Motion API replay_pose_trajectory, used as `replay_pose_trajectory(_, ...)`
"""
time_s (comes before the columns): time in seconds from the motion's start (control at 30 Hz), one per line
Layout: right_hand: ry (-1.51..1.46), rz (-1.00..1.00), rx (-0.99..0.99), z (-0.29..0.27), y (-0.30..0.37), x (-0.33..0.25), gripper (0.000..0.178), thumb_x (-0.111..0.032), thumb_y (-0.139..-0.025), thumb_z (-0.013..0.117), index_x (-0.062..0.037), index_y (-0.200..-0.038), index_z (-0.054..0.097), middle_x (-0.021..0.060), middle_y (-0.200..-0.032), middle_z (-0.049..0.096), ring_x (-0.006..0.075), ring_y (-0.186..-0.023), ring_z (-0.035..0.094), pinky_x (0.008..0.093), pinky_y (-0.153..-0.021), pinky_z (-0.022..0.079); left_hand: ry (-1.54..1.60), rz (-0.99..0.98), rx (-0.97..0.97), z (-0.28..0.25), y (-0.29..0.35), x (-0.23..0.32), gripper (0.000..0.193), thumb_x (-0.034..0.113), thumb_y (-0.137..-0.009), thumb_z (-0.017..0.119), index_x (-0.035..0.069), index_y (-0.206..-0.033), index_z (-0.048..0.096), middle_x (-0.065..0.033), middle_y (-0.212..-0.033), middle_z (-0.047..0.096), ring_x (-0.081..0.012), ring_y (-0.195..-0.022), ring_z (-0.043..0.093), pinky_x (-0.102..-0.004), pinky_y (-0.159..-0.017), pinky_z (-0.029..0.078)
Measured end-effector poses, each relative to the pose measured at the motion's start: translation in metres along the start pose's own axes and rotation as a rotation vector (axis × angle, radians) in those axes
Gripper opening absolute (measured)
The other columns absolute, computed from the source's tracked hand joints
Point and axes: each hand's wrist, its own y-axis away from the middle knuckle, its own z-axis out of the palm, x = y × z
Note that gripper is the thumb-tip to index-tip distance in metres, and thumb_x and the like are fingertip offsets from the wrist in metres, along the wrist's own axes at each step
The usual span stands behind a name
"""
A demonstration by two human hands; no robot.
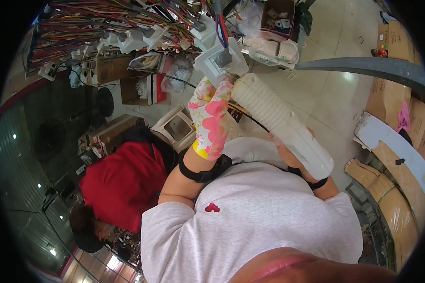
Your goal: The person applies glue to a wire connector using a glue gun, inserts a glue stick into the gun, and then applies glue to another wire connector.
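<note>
White block: square plastic piece (222, 59) with a grey patch, high before the body at the end of coloured wires (222, 32); probably light, stiff and smooth, best taken by its rim, clear of the wires.
Left hand: gloved hand (211, 96), fingers pressed together on the underside of the block, apparently pinching it.
Glove: thin, flower-printed cloth (215, 118), pink and yellow on white, softly creased.
White tool: long rounded body (284, 123), slanting from the block down toward the right forearm; rigid in look, probably moderately heavy, any handle hidden. The bulk suggests a hold at the rear half, away from the dark tip (234, 77).
Right hand: bare hand (286, 152), mostly behind the tool and seemingly curled around it; the exact grip cannot be told.
Surface: close ridges toward the tip, smooth and scuffed toward the rear.
Cable: thin, black, flexible (174, 79), passing behind the glove.
</note>
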Motion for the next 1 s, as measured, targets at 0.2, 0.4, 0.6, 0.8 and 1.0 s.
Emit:
replay_pose_trajectory(0.2, 0.103, -0.098, -0.007, -0.002, -0.003, -0.003, 0.013, -0.008, -0.074, 0.058, -0.0054, -0.085, 0.064, 0.0078, -0.074, 0.064, 0.0216, -0.068, 0.063, 0.0304, -0.061, 0.050, 0.022, -0.010, -0.013, -0.004, 0.000, -0.003, 0.030, 0.005, -0.083, 0.053, 0.003, -0.113, 0.052, -0.0048, -0.102, 0.060, -0.0129, -0.089, 0.058, -0.0252, -0.077, 0.045)
replay_pose_trajectory(0.4, 0.028, -0.020, 0.003, -0.002, -0.004, -0.007, 0.013, -0.009, -0.074, 0.059, -0.0047, -0.085, 0.063, 0.0096, -0.074, 0.063, 0.0228, -0.067, 0.062, 0.0302, -0.060, 0.049, 0.051, -0.033, 0.005, 0.000, -0.002, 0.001, 0.024, 0.005, -0.083, 0.054, 0.003, -0.107, 0.055, -0.0028, -0.097, 0.059, -0.0105, -0.084, 0.056, -0.0230, -0.074, 0.044)
replay_pose_trajectory(0.6, 0.094, -0.091, 0.044, -0.007, -0.005, -0.008, 0.015, -0.011, -0.075, 0.060, -0.0040, -0.088, 0.063, 0.0101, -0.077, 0.063, 0.0248, -0.067, 0.061, 0.0327, -0.059, 0.048, 0.082, -0.052, 0.019, 0.002, -0.004, 0.002, 0.023, 0.004, -0.083, 0.058, 0.003, -0.105, 0.058, -0.0008, -0.094, 0.059, -0.0076, -0.083, 0.054, -0.0213, -0.073, 0.042)
replay_pose_trajectory(0.8, 0.043, -0.021, 0.044, -0.003, 0.002, 0.008, 0.019, -0.010, -0.079, 0.058, -0.0041, -0.097, 0.062, 0.0090, -0.086, 0.065, 0.0204, -0.078, 0.062, 0.0301, -0.070, 0.048, 0.028, -0.023, 0.060, 0.011, -0.002, 0.007, 0.024, 0.006, -0.082, 0.060, 0.003, -0.105, 0.059, -0.0011, -0.093, 0.061, -0.0086, -0.082, 0.056, -0.0221, -0.074, 0.042)
replay_pose_trajectory(1.0, -0.025, 0.021, 0.001, -0.004, 0.007, 0.012, 0.020, -0.007, -0.082, 0.054, -0.0014, -0.100, 0.060, 0.0091, -0.091, 0.064, 0.0186, -0.085, 0.060, 0.0285, -0.076, 0.046, -0.013, -0.024, 0.063, 0.019, 0.001, 0.016, 0.023, 0.007, -0.082, 0.060, 0.002, -0.105, 0.059, -0.0029, -0.094, 0.061, -0.0109, -0.083, 0.057, -0.0229, -0.076, 0.043)
